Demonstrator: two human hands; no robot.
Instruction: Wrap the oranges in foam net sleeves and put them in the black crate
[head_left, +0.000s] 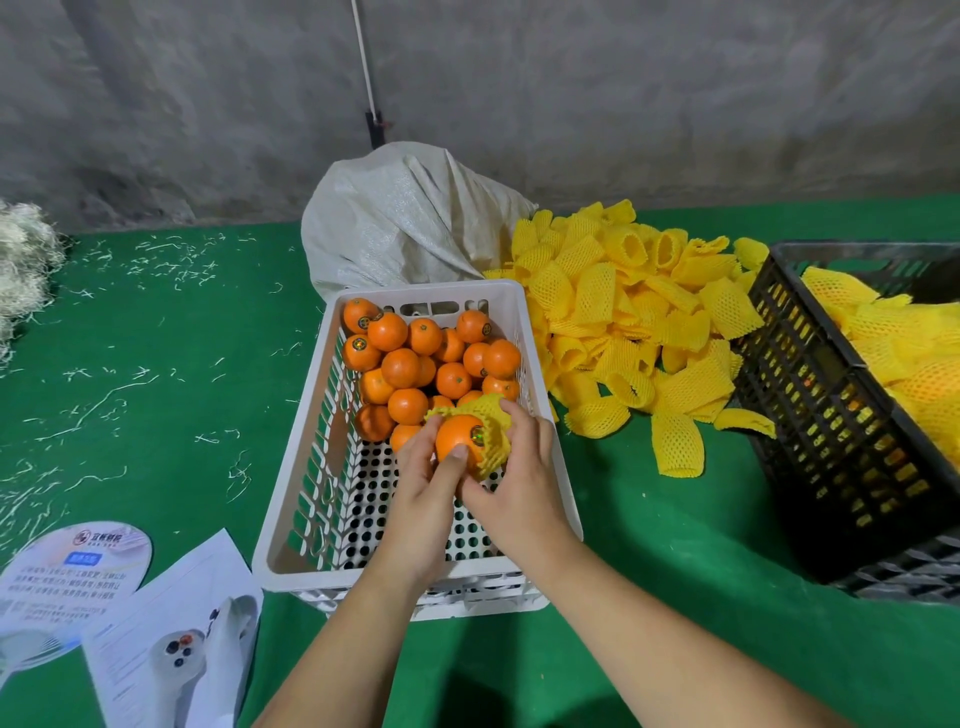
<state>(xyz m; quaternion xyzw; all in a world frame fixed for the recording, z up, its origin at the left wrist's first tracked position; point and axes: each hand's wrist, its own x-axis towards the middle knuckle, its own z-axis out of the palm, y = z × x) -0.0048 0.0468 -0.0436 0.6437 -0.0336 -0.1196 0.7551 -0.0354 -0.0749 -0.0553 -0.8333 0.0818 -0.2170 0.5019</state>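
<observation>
Over white crate (291, 514), 2 hands, 1 orange (457, 441)

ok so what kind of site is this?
Probably a small fruit-packing workspace. Bare oranges fill a white perforated plastic crate, loose yellow foam net sleeves lie heaped on green matting, and a black slatted plastic crate holds sleeved fruit against a rough grey wall.

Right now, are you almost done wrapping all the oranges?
Not yet. Some wrapped oranges already sit in the black crate. Both hands hold one orange half inside a foam net sleeve. Many bare oranges wait in the white crate.
</observation>
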